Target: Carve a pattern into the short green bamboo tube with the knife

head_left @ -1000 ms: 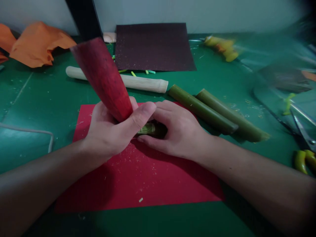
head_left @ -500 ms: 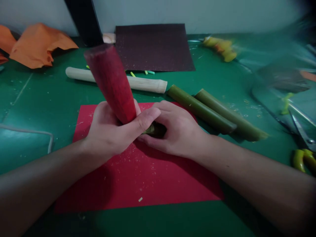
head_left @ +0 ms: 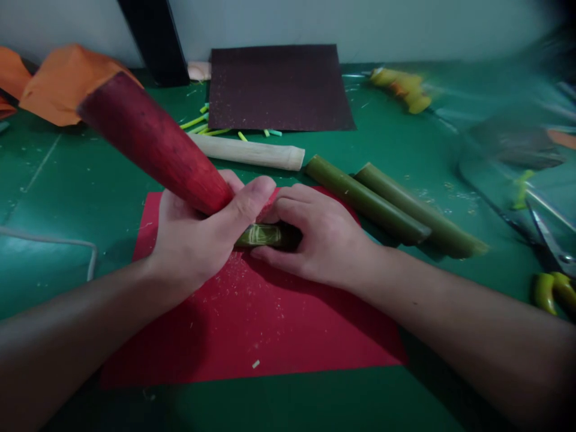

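Bamboo piece [head_left: 261, 235]: short and green, it lies on the red sheet [head_left: 252, 324] between our two hands, and a pale scraped patch shows on the part we can see.
Left hand [head_left: 198, 240]: our fingers [head_left: 245, 207] are wrapped tight around the lower end of the red roll [head_left: 153, 144], thumb across the top, pressing it down onto the bamboo.
Red roll: a rough, dark red sheet curled into a tube, tilted up and away to the left from our grip, its far end reaching over the edge of the orange paper [head_left: 58, 84].
Right hand [head_left: 319, 240]: we lay it palm down over the right end of the bamboo, fingers curled closed around it and pinning it to the red sheet.
Red sheet: flat on the green desk [head_left: 67, 192], dusted with pale shavings under our hands.
Pale stick [head_left: 252, 153]: lies beyond our hands, partly hidden by the red roll.
Green bamboo poles [head_left: 391, 207]: two side by side, touching, just right of our right hand, angled away from the pale stick's end.
Dark sheet [head_left: 279, 87]: flat at the back of the desk, with small green offcuts [head_left: 202, 123] along its near edge.
Scissors [head_left: 551, 240]: at the far right edge, blurred.
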The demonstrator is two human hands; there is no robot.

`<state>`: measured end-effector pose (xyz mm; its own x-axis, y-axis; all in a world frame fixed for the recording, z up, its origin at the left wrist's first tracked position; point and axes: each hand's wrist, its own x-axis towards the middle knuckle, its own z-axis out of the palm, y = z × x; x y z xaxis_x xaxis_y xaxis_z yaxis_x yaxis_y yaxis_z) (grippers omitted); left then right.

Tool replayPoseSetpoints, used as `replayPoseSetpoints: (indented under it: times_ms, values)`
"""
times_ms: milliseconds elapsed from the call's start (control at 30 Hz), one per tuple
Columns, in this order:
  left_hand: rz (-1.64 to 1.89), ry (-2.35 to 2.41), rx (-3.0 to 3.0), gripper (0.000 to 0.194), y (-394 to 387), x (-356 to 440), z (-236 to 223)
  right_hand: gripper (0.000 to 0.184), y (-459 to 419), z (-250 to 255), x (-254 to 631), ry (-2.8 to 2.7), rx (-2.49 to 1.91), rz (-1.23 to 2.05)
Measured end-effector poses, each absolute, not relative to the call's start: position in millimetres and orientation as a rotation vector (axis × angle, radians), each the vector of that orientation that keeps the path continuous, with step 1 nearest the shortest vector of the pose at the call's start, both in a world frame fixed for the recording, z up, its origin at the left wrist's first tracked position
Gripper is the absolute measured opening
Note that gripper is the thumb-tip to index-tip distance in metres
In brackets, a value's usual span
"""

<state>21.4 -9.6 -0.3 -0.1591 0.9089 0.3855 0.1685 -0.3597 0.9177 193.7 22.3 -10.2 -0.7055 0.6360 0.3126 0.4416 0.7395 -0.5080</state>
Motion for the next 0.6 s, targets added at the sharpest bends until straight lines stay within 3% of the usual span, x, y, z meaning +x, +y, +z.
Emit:
replayPoseSetpoints:
  times_ms: [133,600]
  values:
    - [1.536,1.245,1.564,0.047,-12.0,22.4,1.1,0.024,22.0,-9.1,194.5,-2.477,-0.83,0.555]
    - [1.483,1.331,1.612,0.038,-15.2,21.2,-1.6,0.023,22.3,-10.1,193.0,-2.461,-0.826,0.541]
